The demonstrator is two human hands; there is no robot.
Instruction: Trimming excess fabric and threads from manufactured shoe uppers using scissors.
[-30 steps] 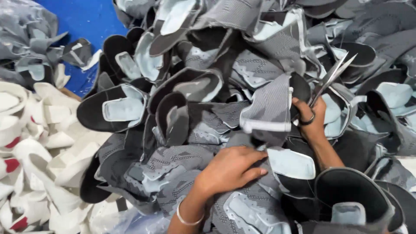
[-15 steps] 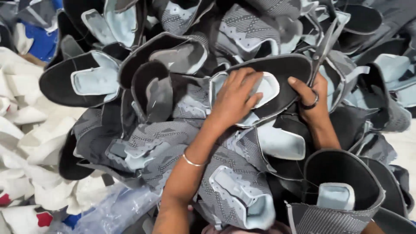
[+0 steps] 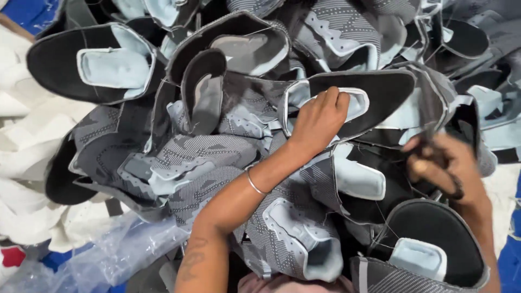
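A big heap of grey knit shoe uppers (image 3: pixel 228 146) with black inner sides and pale blue patches fills the view. My left hand (image 3: pixel 320 119), a thin bangle on its wrist, reaches up from the bottom. Its fingers curl over the pale blue edge of a black shoe upper (image 3: pixel 380 89) lying open side up near the middle. My right hand (image 3: pixel 445 165) is blurred at the right, just below that upper. It is closed around small dark scissors (image 3: pixel 457 189), one finger through a handle loop; the blades are hard to make out.
White fabric pieces (image 3: pixel 24 141) are stacked along the left. A crumpled clear plastic bag (image 3: pixel 119 249) lies at the bottom left. Blue surface (image 3: pixel 32 12) shows at the top left corner and at the right edge (image 3: pixel 513 255).
My left hand left the lower part of the heap, moved up and took hold of the black upper. My right hand with the scissors dropped down and to the right. The view has moved closer.
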